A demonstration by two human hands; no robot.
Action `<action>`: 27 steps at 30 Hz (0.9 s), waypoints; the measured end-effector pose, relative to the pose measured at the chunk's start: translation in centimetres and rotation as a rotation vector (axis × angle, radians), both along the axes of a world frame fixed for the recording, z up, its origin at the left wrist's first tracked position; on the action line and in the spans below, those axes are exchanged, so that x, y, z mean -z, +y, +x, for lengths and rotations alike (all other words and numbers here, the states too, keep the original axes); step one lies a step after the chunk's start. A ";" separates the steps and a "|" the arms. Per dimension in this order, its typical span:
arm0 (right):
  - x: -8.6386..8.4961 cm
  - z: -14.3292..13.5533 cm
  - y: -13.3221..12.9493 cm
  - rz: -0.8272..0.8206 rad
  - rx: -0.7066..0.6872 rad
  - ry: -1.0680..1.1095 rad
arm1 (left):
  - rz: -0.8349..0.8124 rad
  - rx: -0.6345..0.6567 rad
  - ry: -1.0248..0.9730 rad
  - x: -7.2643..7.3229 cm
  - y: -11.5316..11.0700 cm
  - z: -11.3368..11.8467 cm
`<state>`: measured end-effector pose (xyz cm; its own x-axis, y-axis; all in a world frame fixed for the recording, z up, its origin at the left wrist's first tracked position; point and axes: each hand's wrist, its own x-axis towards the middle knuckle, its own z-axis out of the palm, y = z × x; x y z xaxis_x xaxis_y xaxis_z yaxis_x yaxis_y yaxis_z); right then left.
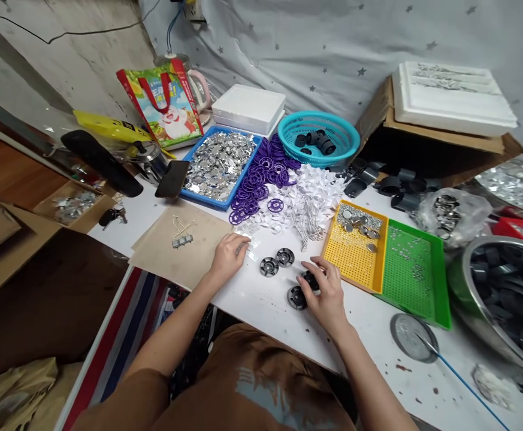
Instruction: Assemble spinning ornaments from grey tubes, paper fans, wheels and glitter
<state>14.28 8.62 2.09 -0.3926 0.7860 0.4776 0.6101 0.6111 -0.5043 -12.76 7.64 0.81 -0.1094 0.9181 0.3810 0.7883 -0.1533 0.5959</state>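
Note:
My left hand is closed, thumb and fingertips together at the edge of some clear plastic pieces; what it pinches, if anything, is too small to make out. My right hand curves its thumb and fingers around a black round part, partly hidden by the fingers. Just under the right thumb lies a black slotted disc. Between my hands, two similar discs, a nearer one and a farther one, lie flat on the white table.
Behind the hands are purple rings, white pieces, thin metal pins and a blue tray of silvery pieces. Yellow and green trays, a shallow dish and a metal bowl stand right. Brown cardboard lies left.

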 end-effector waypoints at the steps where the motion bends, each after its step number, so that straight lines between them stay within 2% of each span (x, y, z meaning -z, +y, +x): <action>1: 0.0 0.0 0.1 0.000 0.002 -0.001 | -0.005 0.018 -0.006 0.1 0.3 0.2; 3: 0.2 0.1 0.0 0.000 0.012 -0.002 | -0.019 0.031 -0.008 0.4 0.4 0.1; 5: 0.5 0.2 -0.2 -0.002 0.024 0.000 | -0.030 -0.036 0.017 0.7 0.0 -1.3; 7: 0.6 0.4 -0.4 -0.005 0.026 0.009 | -0.041 -0.225 0.078 0.9 -1.0 -4.1; 8: 0.7 0.4 -0.5 -0.009 0.022 0.017 | -0.055 -0.364 0.116 1.0 -1.6 -5.9; 11: 0.5 -0.3 -0.5 -0.025 -0.008 0.044 | -0.199 -0.741 0.190 1.2 -3.1 -11.3; 13: 0.4 -1.5 -0.4 -0.038 -0.044 0.056 | -0.339 -0.812 0.170 1.5 -3.4 -13.5; 16: 0.2 -3.6 -0.5 -0.045 -0.110 0.064 | -0.431 -0.752 0.175 2.0 -2.5 -14.0; 20: -0.1 -3.9 -1.1 -0.065 -0.146 0.091 | -0.366 -0.642 0.218 2.2 -1.0 -12.4; 23: -0.4 -1.8 -1.6 -0.124 -0.055 0.147 | -0.199 -0.584 -0.023 1.6 -1.0 -11.0; 25: -0.6 -0.3 -2.1 -0.208 0.020 0.210 | -0.110 -0.536 -0.219 0.7 -1.3 -9.1; 27: -1.0 0.9 -2.8 -0.340 0.054 0.311 | -0.118 -0.403 -0.294 -0.4 -2.0 -5.4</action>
